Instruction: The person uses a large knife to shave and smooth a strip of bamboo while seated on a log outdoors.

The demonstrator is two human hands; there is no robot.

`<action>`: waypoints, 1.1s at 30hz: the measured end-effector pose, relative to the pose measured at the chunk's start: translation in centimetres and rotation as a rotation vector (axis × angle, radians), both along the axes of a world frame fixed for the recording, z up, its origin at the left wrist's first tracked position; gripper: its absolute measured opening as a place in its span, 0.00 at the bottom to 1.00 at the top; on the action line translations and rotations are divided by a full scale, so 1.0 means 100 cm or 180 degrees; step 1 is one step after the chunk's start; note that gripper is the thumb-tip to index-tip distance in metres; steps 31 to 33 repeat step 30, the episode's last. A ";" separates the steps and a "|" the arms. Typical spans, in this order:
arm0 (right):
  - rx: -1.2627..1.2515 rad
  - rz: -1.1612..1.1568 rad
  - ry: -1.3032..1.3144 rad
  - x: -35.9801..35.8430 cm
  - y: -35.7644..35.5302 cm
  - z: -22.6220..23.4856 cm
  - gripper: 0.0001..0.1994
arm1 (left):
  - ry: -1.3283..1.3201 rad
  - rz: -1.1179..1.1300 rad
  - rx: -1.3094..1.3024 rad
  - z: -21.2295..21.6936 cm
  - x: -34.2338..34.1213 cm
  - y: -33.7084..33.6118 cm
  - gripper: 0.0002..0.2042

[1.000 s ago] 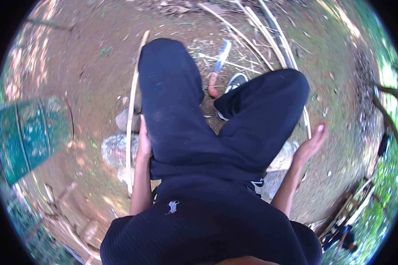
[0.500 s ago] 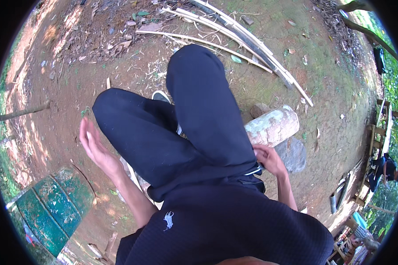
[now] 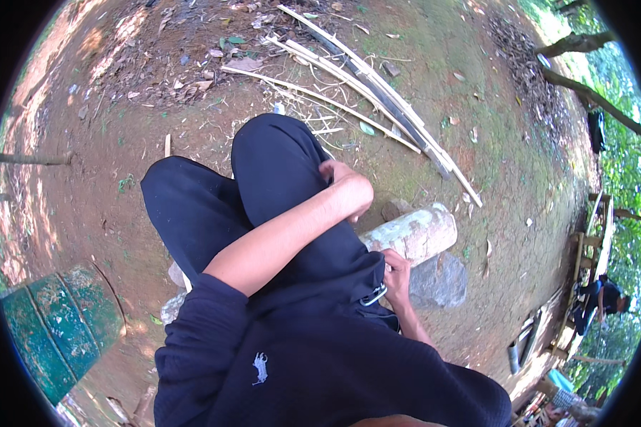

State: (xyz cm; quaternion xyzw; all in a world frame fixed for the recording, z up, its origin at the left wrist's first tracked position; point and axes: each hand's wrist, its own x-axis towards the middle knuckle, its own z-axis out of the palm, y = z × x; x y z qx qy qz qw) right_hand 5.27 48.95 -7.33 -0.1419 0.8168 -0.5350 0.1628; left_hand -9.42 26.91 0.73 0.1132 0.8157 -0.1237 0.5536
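Note:
Dark trousers [image 3: 292, 160] cover my bent legs. My left arm reaches across my lap, and my left hand [image 3: 350, 188] is at the outer side of my right thigh. Its fingers are curled and partly hidden, slightly blurred, so what they hold, if anything, does not show. Beside my right hip, my right hand [image 3: 397, 276] is closed with bent fingers on the trousers' fabric. A pale, bark-covered log [image 3: 414, 231] lies just beyond my right hand, close to a grey stone [image 3: 438, 279].
Long split bamboo strips [image 3: 377, 89] lie ahead on the dirt among thin shavings. A green rusty drum [image 3: 60, 324] is at the left. A wooden stick [image 3: 35, 158] juts in at the far left. Another person [image 3: 600, 302] is at the far right near a wooden frame.
My left hand has swung from beyond my left knee across my lap to my right thigh. My right hand stays by the hip. The view has shifted slightly.

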 end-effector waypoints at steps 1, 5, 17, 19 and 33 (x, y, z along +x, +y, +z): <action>-0.0044 0.0080 -0.0232 -0.003 0.005 0.001 0.09 | -0.0009 0.0010 0.0225 -0.004 -0.003 -0.003 0.31; 0.0179 0.0831 -0.0429 -0.009 0.001 0.008 0.11 | -0.0444 0.0015 0.0633 -0.056 0.001 -0.020 0.32; 0.0126 0.0193 -0.0766 -0.012 -0.008 -0.004 0.09 | -0.0215 -0.0978 0.1529 -0.056 -0.007 -0.009 0.25; 0.0469 0.0415 -0.0595 -0.017 0.001 -0.006 0.08 | -0.0200 -0.0847 0.1502 -0.053 -0.005 -0.008 0.25; 0.0702 0.0805 -0.0913 -0.017 0.006 0.039 0.13 | -0.0177 0.0196 0.1132 -0.057 0.000 -0.020 0.23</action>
